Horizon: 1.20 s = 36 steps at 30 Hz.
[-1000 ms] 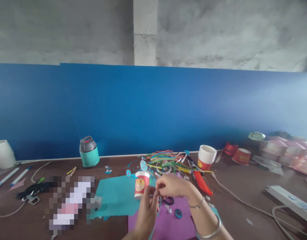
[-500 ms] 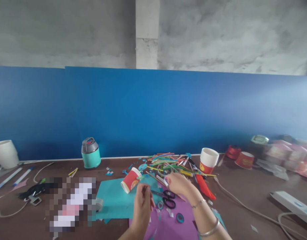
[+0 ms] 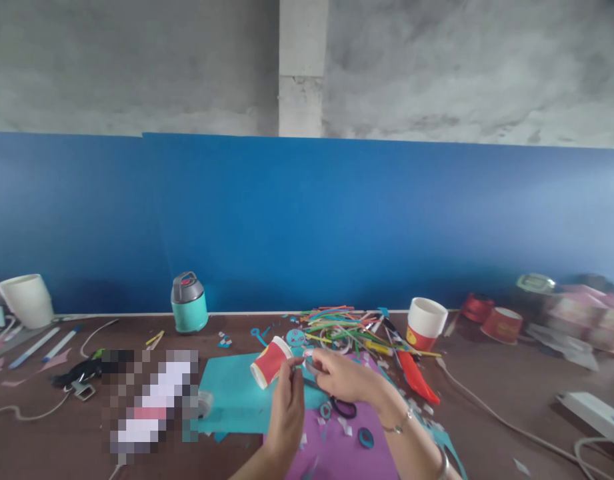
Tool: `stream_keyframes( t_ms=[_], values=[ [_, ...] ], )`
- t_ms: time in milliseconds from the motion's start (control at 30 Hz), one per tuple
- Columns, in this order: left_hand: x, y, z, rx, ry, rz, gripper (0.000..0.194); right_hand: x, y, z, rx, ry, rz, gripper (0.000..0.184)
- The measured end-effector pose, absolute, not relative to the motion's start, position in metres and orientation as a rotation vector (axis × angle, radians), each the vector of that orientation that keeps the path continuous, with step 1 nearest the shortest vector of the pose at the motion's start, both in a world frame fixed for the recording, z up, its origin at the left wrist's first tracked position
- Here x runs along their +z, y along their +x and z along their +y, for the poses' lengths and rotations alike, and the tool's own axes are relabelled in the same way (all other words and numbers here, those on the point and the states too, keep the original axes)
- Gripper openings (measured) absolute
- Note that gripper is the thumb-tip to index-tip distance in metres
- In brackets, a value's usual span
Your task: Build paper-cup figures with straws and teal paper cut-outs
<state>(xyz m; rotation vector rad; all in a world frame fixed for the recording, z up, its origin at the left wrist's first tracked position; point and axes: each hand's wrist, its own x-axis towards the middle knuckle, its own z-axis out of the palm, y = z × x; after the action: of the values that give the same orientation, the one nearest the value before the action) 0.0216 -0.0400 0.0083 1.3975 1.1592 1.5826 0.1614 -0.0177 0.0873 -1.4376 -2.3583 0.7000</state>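
Observation:
My right hand [image 3: 339, 377] is closed on a small whitish roll [image 3: 313, 366] that looks like tape, mostly covered by the fingers. Close beside it my left hand [image 3: 287, 400] has its fingertips pressed together near the roll; what they pinch does not show. Just behind the left hand a red and white paper cup [image 3: 271, 362] leans on its side over a teal sheet [image 3: 231, 393]. Black-handled scissors [image 3: 345, 407] lie below my right hand, partly hidden by it, on a purple sheet [image 3: 347, 457]. A dark teal oval [image 3: 365, 438] lies on the purple sheet.
Colourful thin sticks [image 3: 337, 327] are heaped behind my hands. Another paper cup [image 3: 425, 323] stands to their right, near a red-orange piece [image 3: 417, 378]. A teal jar [image 3: 189, 303] stands back left. A white cable [image 3: 501, 417] crosses the right side of the brown table [image 3: 487, 447].
My right hand has moved left with the whitish roll, away from above the scissors, and now meets my left hand's fingertips. The whole view has shifted slightly.

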Motion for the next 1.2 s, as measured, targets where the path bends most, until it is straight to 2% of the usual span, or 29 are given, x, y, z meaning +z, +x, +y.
stream_keyframes(
  t_ms=[300,533,667,767,1067,1200],
  values=[
    [0.005,0.022,-0.037,1.496,1.342,1.234,0.045,0.087,0.158,-0.022,0.615,-1.522,-2.353,0.009],
    [0.012,0.023,-0.039,1.520,1.311,1.226,0.046,0.097,0.155,-0.027,0.591,-1.569,-2.385,0.023],
    [0.013,0.021,-0.039,1.498,1.313,1.202,0.045,0.103,0.151,-0.030,0.637,-1.577,-2.372,0.021],
    [0.012,0.020,-0.039,1.493,1.327,1.176,0.042,0.104,0.148,-0.030,0.592,-1.517,-2.328,0.027],
    [0.026,0.019,-0.043,1.581,1.345,1.111,0.035,0.096,0.141,-0.026,0.537,-1.363,-2.180,0.018],
    [0.035,0.015,-0.042,1.655,1.386,1.097,0.033,0.097,0.131,-0.026,0.769,-1.364,-1.959,0.015]
  ],
)
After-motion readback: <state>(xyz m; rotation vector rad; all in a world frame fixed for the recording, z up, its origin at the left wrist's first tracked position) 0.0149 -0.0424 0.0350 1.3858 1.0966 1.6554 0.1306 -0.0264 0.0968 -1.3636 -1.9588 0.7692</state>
